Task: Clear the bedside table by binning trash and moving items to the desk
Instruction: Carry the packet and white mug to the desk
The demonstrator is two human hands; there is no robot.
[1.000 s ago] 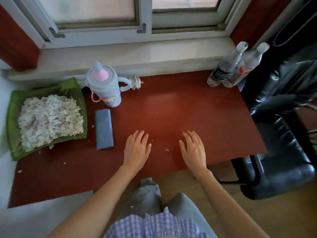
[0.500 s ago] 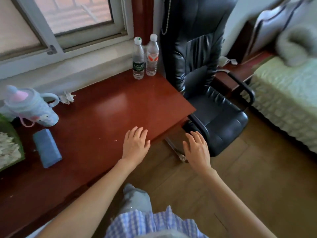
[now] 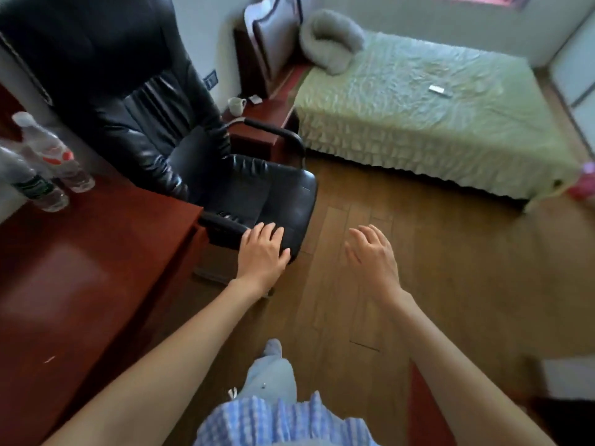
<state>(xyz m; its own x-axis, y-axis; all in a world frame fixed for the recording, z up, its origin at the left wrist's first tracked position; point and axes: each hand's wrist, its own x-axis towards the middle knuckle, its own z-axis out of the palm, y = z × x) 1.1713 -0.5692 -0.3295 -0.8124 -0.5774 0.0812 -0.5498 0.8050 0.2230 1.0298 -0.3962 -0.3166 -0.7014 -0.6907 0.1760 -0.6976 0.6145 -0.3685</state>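
The dark red bedside table stands beyond the chair, against the bed's head end. On it are a white mug and a small pale item, too small to identify. The red-brown desk fills the left side, with two plastic water bottles at its far corner. My left hand hovers palm down over the front edge of the chair seat, fingers straight, holding nothing. My right hand is held out over the wooden floor, fingers relaxed and empty.
A black leather office chair stands between the desk and the bedside table. A bed with a green ruffled cover lies to the right, with a grey pillow and a small white object on it. Wooden floor stretches ahead.
The view has swung right from the desk toward the chair, bedside table and bed. Both hands left the desk top and now hang over the chair edge and the floor.
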